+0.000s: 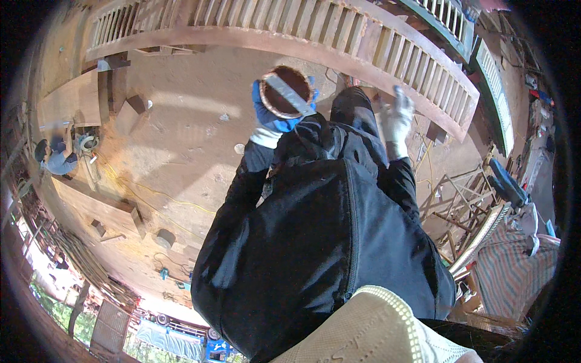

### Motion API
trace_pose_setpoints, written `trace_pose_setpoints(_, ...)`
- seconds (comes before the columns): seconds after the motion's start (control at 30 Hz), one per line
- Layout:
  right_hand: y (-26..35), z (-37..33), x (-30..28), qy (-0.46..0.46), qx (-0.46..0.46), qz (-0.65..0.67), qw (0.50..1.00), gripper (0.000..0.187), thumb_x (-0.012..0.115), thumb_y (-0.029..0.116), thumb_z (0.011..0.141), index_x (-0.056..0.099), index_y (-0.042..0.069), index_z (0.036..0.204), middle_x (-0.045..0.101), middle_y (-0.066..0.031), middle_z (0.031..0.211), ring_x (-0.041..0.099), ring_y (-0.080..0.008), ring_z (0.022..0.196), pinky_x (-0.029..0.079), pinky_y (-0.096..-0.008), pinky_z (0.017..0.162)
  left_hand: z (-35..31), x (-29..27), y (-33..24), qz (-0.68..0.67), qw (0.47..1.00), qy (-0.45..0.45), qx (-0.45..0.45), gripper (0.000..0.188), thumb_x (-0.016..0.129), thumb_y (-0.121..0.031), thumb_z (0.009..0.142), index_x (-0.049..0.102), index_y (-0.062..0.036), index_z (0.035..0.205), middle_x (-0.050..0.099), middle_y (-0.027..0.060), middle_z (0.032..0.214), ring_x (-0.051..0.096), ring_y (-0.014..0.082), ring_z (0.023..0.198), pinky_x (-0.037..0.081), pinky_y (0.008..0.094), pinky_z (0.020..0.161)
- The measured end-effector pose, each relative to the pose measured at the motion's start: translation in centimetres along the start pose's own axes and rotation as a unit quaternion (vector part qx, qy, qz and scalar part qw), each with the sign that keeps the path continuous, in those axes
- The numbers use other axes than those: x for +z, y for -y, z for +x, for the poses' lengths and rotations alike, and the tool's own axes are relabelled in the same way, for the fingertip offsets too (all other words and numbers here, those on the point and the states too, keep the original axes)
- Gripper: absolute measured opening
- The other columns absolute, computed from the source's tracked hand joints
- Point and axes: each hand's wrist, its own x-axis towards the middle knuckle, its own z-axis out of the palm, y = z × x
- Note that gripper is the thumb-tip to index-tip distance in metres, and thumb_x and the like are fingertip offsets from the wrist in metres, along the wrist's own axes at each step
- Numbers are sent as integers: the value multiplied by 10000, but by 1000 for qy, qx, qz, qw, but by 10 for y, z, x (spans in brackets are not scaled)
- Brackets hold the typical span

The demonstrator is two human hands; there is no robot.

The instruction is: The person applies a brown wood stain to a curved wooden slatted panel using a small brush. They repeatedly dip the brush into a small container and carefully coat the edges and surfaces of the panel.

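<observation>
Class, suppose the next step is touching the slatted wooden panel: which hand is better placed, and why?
Likely the right hand: it looks empty and open near the slatted wooden panel. The left hand is occupied, holding a round container with a flat blade across it.

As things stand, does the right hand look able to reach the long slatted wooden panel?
Probably yes: the gloved right hand is open, seems to hold nothing, and overlaps the near edge of the slatted wooden panel in this view, with nothing visible blocking it. Whether they touch is unclear.
</observation>
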Motion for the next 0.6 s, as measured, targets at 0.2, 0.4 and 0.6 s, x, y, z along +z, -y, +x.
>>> trace_pose_setpoints(0.2,68,33,75,88,-277,-14,957,854,759,379,749,402,241,1512,417,-142,1454,435,-391,1300,362,-542,1078,-39,44,-25,-146,968,-179,96,929,563,-736,832,342,-160,1526,333,203,1570,327,500,1404,368,727,1053)
trace_pose_setpoints(0.4,124,103,131,98,-252,-44,962,795,656,213,789,363,206,1528,409,-166,1470,415,-426,1310,319,-591,1097,-68,24,-20,-88,972,-131,176,937,625,-694,816,341,-146,1521,366,145,1561,383,411,1382,462,622,1029)
trace_pose_setpoints(0.6,138,119,121,233,-277,-181,915,726,615,239,848,351,137,1516,444,-123,1449,450,-427,1247,302,-630,1042,-47,25,-11,7,928,-177,327,849,608,-646,846,391,-124,1481,427,147,1506,421,360,1357,486,573,1028)
